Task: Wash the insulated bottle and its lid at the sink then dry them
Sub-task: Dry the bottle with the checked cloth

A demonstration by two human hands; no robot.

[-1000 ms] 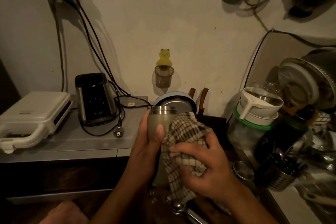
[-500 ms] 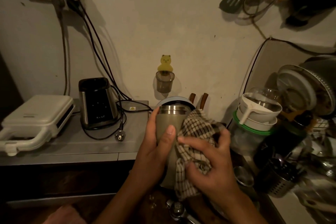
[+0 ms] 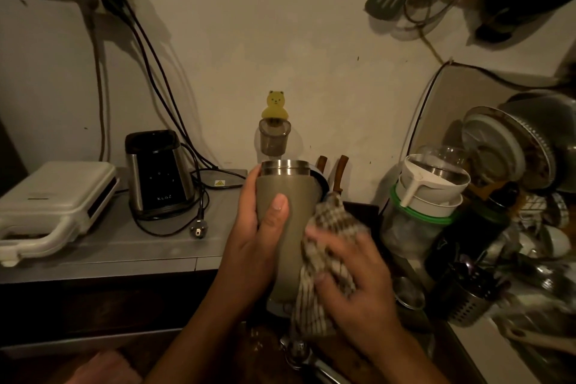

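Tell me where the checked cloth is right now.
In the head view the cloth is right of centre, held against the bottle's right side by the right hand. The left hand grips the bottle's other side.

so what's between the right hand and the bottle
A checked cloth, held by the right hand against the insulated bottle; the head view shows it.

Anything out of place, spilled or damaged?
No spill or damage shows. An unplugged plug lies loose on the counter beside the blender base; dishes at right are stacked tilted. The left hand grips the upright bottle, right hand holds a checked cloth against it.
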